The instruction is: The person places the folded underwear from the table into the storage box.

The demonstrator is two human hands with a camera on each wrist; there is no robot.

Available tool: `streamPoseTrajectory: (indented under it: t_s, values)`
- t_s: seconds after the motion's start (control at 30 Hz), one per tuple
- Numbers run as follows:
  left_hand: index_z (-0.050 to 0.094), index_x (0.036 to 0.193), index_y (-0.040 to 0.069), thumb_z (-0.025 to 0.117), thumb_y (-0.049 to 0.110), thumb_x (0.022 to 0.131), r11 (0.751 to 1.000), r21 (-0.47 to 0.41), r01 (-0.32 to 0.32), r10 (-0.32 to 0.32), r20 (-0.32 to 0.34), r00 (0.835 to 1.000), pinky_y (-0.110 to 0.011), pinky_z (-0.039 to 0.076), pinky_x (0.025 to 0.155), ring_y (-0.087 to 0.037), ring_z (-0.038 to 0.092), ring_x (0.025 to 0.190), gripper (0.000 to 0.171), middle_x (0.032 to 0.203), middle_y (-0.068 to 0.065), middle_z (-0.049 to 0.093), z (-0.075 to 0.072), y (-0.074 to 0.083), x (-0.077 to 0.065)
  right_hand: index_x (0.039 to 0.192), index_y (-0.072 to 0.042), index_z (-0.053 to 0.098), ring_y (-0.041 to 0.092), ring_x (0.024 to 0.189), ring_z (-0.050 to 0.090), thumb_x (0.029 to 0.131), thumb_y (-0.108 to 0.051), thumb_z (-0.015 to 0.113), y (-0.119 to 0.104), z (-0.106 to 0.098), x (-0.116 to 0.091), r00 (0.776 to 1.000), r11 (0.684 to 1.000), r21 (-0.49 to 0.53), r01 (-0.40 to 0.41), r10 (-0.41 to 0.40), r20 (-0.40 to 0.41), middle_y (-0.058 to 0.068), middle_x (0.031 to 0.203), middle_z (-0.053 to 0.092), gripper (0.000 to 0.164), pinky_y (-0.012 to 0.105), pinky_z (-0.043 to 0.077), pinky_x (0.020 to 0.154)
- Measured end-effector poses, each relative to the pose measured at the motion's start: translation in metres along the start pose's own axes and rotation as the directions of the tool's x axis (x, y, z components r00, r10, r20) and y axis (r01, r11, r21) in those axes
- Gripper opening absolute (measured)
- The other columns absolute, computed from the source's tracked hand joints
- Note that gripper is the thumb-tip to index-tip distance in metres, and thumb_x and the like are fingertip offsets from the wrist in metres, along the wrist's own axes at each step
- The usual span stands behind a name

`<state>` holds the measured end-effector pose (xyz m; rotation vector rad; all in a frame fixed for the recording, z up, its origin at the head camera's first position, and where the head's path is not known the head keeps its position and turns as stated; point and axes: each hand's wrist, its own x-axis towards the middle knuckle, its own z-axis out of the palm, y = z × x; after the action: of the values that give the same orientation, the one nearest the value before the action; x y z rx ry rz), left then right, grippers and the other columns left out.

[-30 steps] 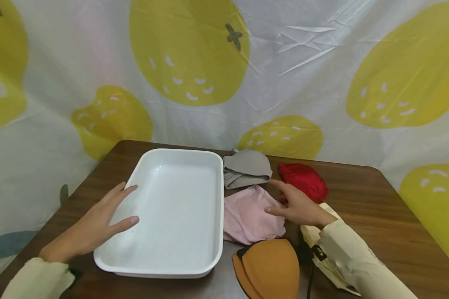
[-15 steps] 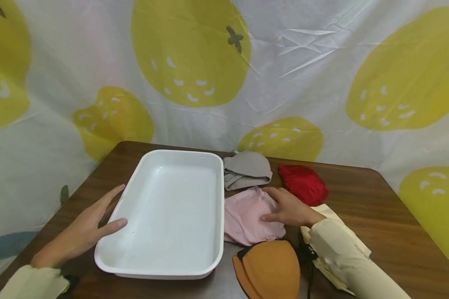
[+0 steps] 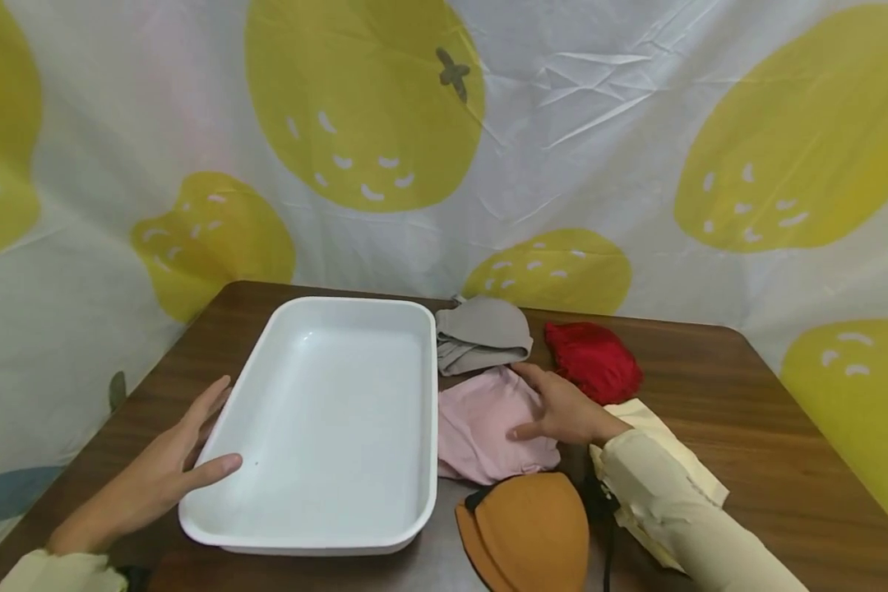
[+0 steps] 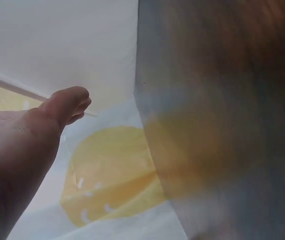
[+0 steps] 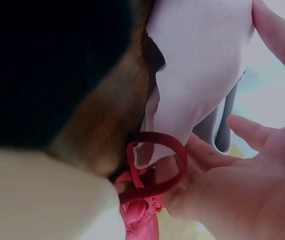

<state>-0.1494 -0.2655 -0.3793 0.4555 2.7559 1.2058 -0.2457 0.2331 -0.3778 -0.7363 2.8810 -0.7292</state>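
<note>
Straddling the near-left rim of the white tray (image 3: 340, 411), the left hand (image 3: 148, 467) is at the lower left of the frame, thumb inside, straight fingers outside; contact is unclear. The pink garment (image 3: 472, 429) lies just right of bottom centre, beside the tray, with the grey moulded-cup bra (image 3: 488, 326) above it and the ochre bra (image 3: 538, 526) below. It sits under and leftward of the wide-spread thumb and fingers of the right hand (image 3: 564, 409), much the nearer hand; partly covered, its long axis cannot be told. Farther right are the red bra (image 3: 595, 358) and pale-yellow cloth (image 3: 668, 440).
</note>
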Motion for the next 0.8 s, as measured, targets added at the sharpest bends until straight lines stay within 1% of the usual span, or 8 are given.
streamPoseTrajectory:
  t_s: [0.07,0.17,0.23,0.3,0.4,0.5,0.63,0.8]
  values:
    - [-0.004,0.162,0.012,0.061,0.033,0.096,1.0,0.017,-0.002,0.002,0.001,1.0,-0.037,0.057,0.085,-0.052,0.045,0.135,0.095,0.163,-0.03,0.019,0.0,-0.003,0.0,0.15,0.003,0.037,0.044,0.133,0.051,0.072,-0.031,0.09,0.0,0.0,0.001,1.0,1.0,0.027,-0.015,0.015,-0.005,0.027,0.146,0.052,0.101,0.059,0.041,0.108]
    - [-0.003,0.162,0.013,0.063,0.031,0.096,1.0,0.029,-0.008,0.008,0.009,1.0,-0.023,0.054,0.078,-0.038,0.054,0.13,0.095,0.162,-0.029,0.023,0.0,-0.006,-0.002,0.151,0.0,0.038,0.044,0.132,0.051,0.07,-0.031,0.092,-0.001,0.001,0.002,0.999,0.997,0.058,-0.045,0.045,0.001,0.027,0.146,0.052,0.102,0.058,0.042,0.107]
    - [-0.003,0.162,0.014,0.064,0.03,0.095,0.999,0.039,-0.019,0.019,0.008,1.0,-0.021,0.053,0.077,-0.027,0.055,0.127,0.096,0.161,-0.028,0.025,0.0,-0.008,-0.004,0.15,-0.002,0.04,0.044,0.133,0.051,0.069,-0.03,0.093,-0.001,0.001,0.003,0.997,0.993,0.089,-0.073,0.072,0.016,0.026,0.147,0.052,0.101,0.058,0.043,0.107]
    - [-0.003,0.163,0.017,0.065,0.029,0.094,0.999,0.047,-0.029,0.028,0.009,1.0,-0.021,0.052,0.076,-0.024,0.055,0.125,0.097,0.161,-0.027,0.026,0.0,-0.008,-0.004,0.148,-0.003,0.044,0.044,0.134,0.049,0.068,-0.027,0.093,0.0,0.001,0.005,0.996,0.989,0.121,-0.089,0.085,0.035,0.026,0.148,0.051,0.097,0.057,0.043,0.107]
    - [-0.002,0.163,0.02,0.069,0.03,0.092,0.995,0.084,-0.048,0.048,0.001,0.999,-0.02,0.05,0.079,-0.031,0.054,0.126,0.101,0.16,-0.026,0.027,0.001,-0.006,-0.004,0.142,-0.004,0.051,0.042,0.136,0.047,0.068,-0.022,0.093,0.002,-0.001,0.005,0.995,0.979,0.181,-0.089,0.08,0.055,0.023,0.147,0.052,0.087,0.057,0.039,0.11]
    - [-0.003,0.163,0.023,0.073,0.032,0.088,0.989,0.133,-0.059,0.061,-0.012,0.998,-0.02,0.048,0.082,-0.041,0.05,0.128,0.107,0.16,-0.025,0.028,0.001,-0.002,-0.004,0.136,-0.005,0.057,0.04,0.135,0.046,0.068,-0.017,0.092,0.003,-0.004,0.005,0.998,0.973,0.225,-0.046,0.035,0.053,0.019,0.145,0.055,0.077,0.055,0.037,0.11]
    - [-0.003,0.163,0.024,0.078,0.033,0.084,0.983,0.176,-0.051,0.057,-0.025,0.998,-0.022,0.048,0.084,-0.043,0.05,0.13,0.114,0.161,-0.025,0.029,0.003,0.0,-0.006,0.131,-0.009,0.062,0.037,0.133,0.048,0.069,-0.018,0.093,0.002,-0.007,0.003,1.0,0.973,0.229,-0.011,0.005,0.028,0.016,0.144,0.058,0.07,0.053,0.039,0.108]
    - [-0.002,0.163,0.023,0.08,0.036,0.083,0.98,0.198,-0.01,0.015,-0.026,1.0,-0.023,0.05,0.084,-0.042,0.051,0.13,0.115,0.161,-0.025,0.029,0.003,0.001,-0.006,0.126,-0.012,0.066,0.032,0.122,0.054,0.068,-0.021,0.094,0.0,-0.01,0.003,1.0,0.974,0.224,-0.029,0.03,0.0,0.015,0.137,0.063,0.066,0.046,0.043,0.102]
